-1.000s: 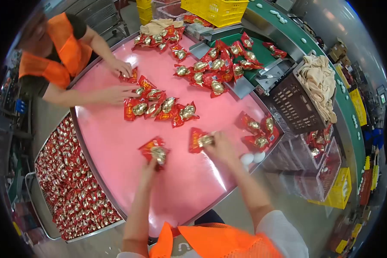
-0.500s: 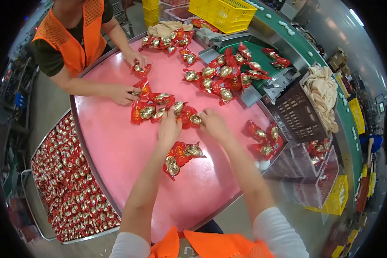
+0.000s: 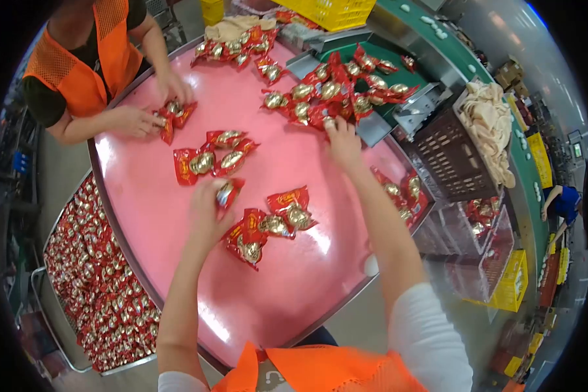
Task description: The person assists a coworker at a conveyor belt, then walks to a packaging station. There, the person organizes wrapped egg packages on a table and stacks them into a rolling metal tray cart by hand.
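My left hand is closed around a red packet with a shiny, silvery-gold bulge, held over the pink table. To its right and nearer me lies a small group of red-and-gold packets. Beyond it are several more packets, lying close together. My right hand reaches to the near edge of a larger pile of packets by the green belt. Its fingers are curled onto a red packet there, and the fingertips are partly hidden.
Across the pink table, a co-worker in an orange vest handles packets. A large bin of packets stands at left. At right are a brown crate with cloths, more packets and a green conveyor carrying white egg-shaped items.
My hands have parted from the middle row: the left came back with a packet, the right went out to the pile. The near group has grown. The co-worker's hands have moved away from the row.
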`<control>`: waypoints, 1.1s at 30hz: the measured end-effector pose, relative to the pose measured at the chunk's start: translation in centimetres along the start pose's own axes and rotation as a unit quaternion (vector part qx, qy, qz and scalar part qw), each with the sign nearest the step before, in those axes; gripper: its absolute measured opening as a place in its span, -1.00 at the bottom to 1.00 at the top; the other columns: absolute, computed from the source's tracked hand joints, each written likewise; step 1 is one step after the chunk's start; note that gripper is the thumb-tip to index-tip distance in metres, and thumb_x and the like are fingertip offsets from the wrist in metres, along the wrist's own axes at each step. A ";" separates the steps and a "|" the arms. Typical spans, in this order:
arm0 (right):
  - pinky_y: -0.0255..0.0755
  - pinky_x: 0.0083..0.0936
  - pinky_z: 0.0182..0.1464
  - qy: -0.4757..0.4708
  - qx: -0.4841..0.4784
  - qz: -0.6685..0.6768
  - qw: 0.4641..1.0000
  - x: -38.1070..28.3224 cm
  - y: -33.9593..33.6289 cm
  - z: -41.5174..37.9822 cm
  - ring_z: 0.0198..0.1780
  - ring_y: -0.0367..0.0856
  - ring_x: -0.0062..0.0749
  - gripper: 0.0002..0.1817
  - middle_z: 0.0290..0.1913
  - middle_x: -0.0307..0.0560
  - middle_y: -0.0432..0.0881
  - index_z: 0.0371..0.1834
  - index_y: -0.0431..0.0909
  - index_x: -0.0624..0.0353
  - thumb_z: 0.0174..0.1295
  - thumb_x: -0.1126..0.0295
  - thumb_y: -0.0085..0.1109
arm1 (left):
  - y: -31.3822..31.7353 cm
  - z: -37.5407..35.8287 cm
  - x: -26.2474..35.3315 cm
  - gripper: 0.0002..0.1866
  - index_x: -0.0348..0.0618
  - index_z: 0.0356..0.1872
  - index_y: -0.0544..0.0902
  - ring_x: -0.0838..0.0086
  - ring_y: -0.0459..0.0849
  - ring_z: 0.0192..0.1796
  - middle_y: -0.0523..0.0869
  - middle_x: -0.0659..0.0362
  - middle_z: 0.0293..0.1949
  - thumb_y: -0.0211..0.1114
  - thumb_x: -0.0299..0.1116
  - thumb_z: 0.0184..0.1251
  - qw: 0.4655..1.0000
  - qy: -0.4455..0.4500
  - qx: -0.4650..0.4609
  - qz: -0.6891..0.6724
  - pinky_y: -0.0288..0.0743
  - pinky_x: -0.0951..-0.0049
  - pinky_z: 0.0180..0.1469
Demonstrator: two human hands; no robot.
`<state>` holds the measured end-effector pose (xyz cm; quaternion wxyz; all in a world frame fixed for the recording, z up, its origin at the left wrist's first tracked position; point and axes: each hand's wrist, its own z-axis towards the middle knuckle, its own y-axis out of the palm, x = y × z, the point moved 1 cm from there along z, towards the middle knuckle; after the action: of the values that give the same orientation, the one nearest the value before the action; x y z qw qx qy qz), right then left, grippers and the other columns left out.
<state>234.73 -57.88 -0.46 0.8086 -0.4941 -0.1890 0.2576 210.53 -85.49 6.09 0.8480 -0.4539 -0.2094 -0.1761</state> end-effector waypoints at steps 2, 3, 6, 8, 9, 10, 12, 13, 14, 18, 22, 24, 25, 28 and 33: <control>0.60 -0.15 -0.12 0.047 -0.050 0.062 0.996 0.7 2.1 1.2 0.07 0.49 0.00 -0.45 0.19 -0.02 0.42 0.10 0.47 -0.02 -0.02 0.30 0.41 | -2.7 -5.2 0.8 -0.48 -0.16 0.07 0.51 0.04 0.61 -0.06 0.55 -0.06 0.00 0.40 -0.59 0.00 0.995 -0.095 -0.028 0.006 0.54 0.20 0.02; 0.59 -0.18 -0.13 0.065 -0.056 0.066 0.994 0.4 2.0 1.5 0.01 0.53 0.00 -0.51 0.12 -0.01 0.49 0.06 0.48 0.01 0.01 0.31 0.39 | -3.4 -7.7 1.4 -0.47 -0.17 0.07 0.50 0.02 0.60 -0.04 0.52 -0.08 0.07 0.41 -0.58 -0.02 0.993 -0.108 -0.039 0.040 0.55 0.17 0.01; 0.56 -0.24 -0.14 0.134 -0.082 0.181 0.971 -1.2 -0.3 1.5 -0.11 0.61 -0.01 -0.63 -0.07 0.01 0.60 -0.03 0.50 0.09 0.11 0.29 0.33 | -2.1 -15.0 -0.1 -0.46 -0.21 0.06 0.48 -0.02 0.56 0.03 0.44 -0.11 0.18 0.42 -0.56 -0.05 0.984 -0.114 -0.088 0.105 0.53 0.12 0.04; 0.53 -0.28 -0.13 0.209 -0.115 0.444 0.864 -2.0 -0.2 -0.8 -0.21 0.66 -0.06 -0.66 -0.26 0.00 0.66 -0.04 0.51 0.16 0.22 0.22 0.25 | -0.7 -17.6 -1.1 -0.45 -0.24 0.05 0.47 -0.04 0.53 0.07 0.41 -0.12 0.23 0.42 -0.54 -0.07 0.976 -0.107 -0.127 0.138 0.51 0.10 0.07; 0.51 -0.28 -0.13 0.222 -0.124 0.583 0.771 -1.7 0.8 -2.7 -0.25 0.67 -0.09 -0.63 -0.35 -0.01 0.68 0.00 0.52 0.20 0.28 0.16 0.21 | 0.1 -18.1 -0.6 -0.50 -0.25 0.03 0.48 -0.02 0.49 0.12 0.41 -0.08 0.24 0.38 -0.46 -0.02 0.978 -0.089 -0.123 0.143 0.47 0.09 0.14; 0.51 -0.29 -0.11 0.254 -0.179 0.588 0.747 -2.0 -0.7 -4.0 -0.23 0.67 -0.12 -0.56 -0.27 0.01 0.67 0.06 0.51 0.22 0.29 0.12 0.21 | 0.8 -18.2 0.1 -0.53 -0.26 0.01 0.49 0.00 0.45 0.17 0.42 -0.04 0.26 0.34 -0.38 0.03 0.980 -0.070 -0.118 0.146 0.42 0.08 0.22; 0.51 -0.29 -0.09 0.286 -0.234 0.580 0.726 -1.4 -2.2 -6.5 -0.21 0.66 -0.14 -0.50 -0.20 0.04 0.65 0.13 0.50 0.25 0.30 0.08 0.21 | -1.8 -15.0 2.6 -0.55 -0.25 -0.01 0.48 -0.05 0.43 0.17 0.41 -0.07 0.26 0.32 -0.36 0.03 0.985 -0.090 -0.120 0.082 0.35 -0.01 0.25; 0.51 -0.29 -0.07 0.234 -0.177 0.435 0.851 -0.6 -1.6 -7.9 -0.17 0.65 -0.15 -0.47 -0.11 0.07 0.62 0.17 0.49 0.25 0.29 0.08 0.22 | -3.3 -13.9 3.4 -0.54 -0.26 0.00 0.47 -0.07 0.42 0.17 0.41 -0.08 0.26 0.31 -0.37 0.03 0.983 -0.102 -0.144 0.051 0.32 -0.02 0.25; 0.51 -0.29 -0.04 0.168 -0.109 0.275 0.940 -0.1 -1.5 -8.4 -0.14 0.64 -0.15 -0.44 -0.01 0.10 0.58 0.22 0.48 0.25 0.28 0.08 0.23 | -3.7 -12.6 3.5 -0.53 -0.27 0.02 0.46 -0.09 0.41 0.17 0.40 -0.09 0.25 0.31 -0.37 0.03 0.980 -0.111 -0.164 0.024 0.29 -0.03 0.25; 0.44 -0.16 0.14 0.065 -0.090 0.287 0.952 -3.8 -6.9 -7.6 0.08 0.51 0.07 -0.45 0.14 0.11 0.49 0.18 0.51 0.19 0.19 0.12 0.29 | -0.8 -6.4 0.4 -0.39 -0.25 0.25 0.40 -0.05 0.42 0.19 0.39 -0.14 0.29 0.27 -0.45 0.07 0.989 -0.072 -0.098 0.081 0.28 -0.02 0.26; 0.43 -0.10 0.16 0.055 -0.137 0.233 0.961 -3.5 -3.8 -7.5 0.07 0.48 0.19 -0.48 0.10 0.12 0.51 0.17 0.52 0.12 0.14 0.21 0.31 | 5.3 2.4 -4.1 -0.42 -0.24 0.30 0.40 0.01 0.48 0.16 0.48 -0.10 0.23 0.22 -0.45 0.20 0.978 -0.083 -0.092 0.166 0.37 0.03 0.21; 0.45 -0.13 0.12 0.081 -0.164 0.278 0.943 -2.2 -3.5 -7.1 0.03 0.51 0.15 -0.50 0.07 0.12 0.53 0.17 0.52 0.11 0.13 0.27 0.31 | 7.8 4.7 -6.7 -0.45 -0.24 0.29 0.43 0.02 0.51 0.13 0.53 -0.07 0.19 0.22 -0.43 0.23 0.971 -0.112 -0.110 0.182 0.39 0.04 0.18; 0.47 -0.15 0.10 0.110 -0.182 0.314 0.925 -1.9 -4.3 -7.4 0.02 0.52 0.12 -0.51 0.06 0.12 0.53 0.17 0.52 0.13 0.16 0.26 0.29 | 8.2 5.1 -7.5 -0.49 -0.21 0.26 0.46 0.03 0.53 0.10 0.56 -0.04 0.14 0.21 -0.42 0.25 0.968 -0.107 -0.123 0.190 0.42 0.05 0.15; 0.48 -0.19 0.08 0.136 -0.223 0.355 0.898 -3.1 -8.2 -9.3 0.01 0.54 0.07 -0.51 0.05 0.11 0.53 0.18 0.51 0.16 0.20 0.21 0.27 | 6.7 4.7 -6.1 -0.53 -0.12 0.19 0.54 0.07 0.59 0.01 0.60 0.01 0.00 0.29 -0.32 0.22 0.970 -0.106 -0.130 0.176 0.48 0.08 0.07; 0.46 -0.16 0.11 0.026 -0.201 0.293 0.935 -6.0 -8.5 -14.5 0.15 0.45 0.01 -0.37 0.15 0.09 0.46 0.23 0.50 0.14 0.16 0.00 0.32 | -1.0 -3.2 -1.9 -0.45 -0.10 0.12 0.52 0.02 0.57 0.02 0.51 -0.05 -0.06 0.43 -0.44 0.00 0.985 -0.170 0.001 0.031 0.49 0.12 0.07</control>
<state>240.01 -74.87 0.49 0.5860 -0.6859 -0.0632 0.4267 209.00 -88.53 4.20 0.8055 -0.4828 -0.3367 -0.0694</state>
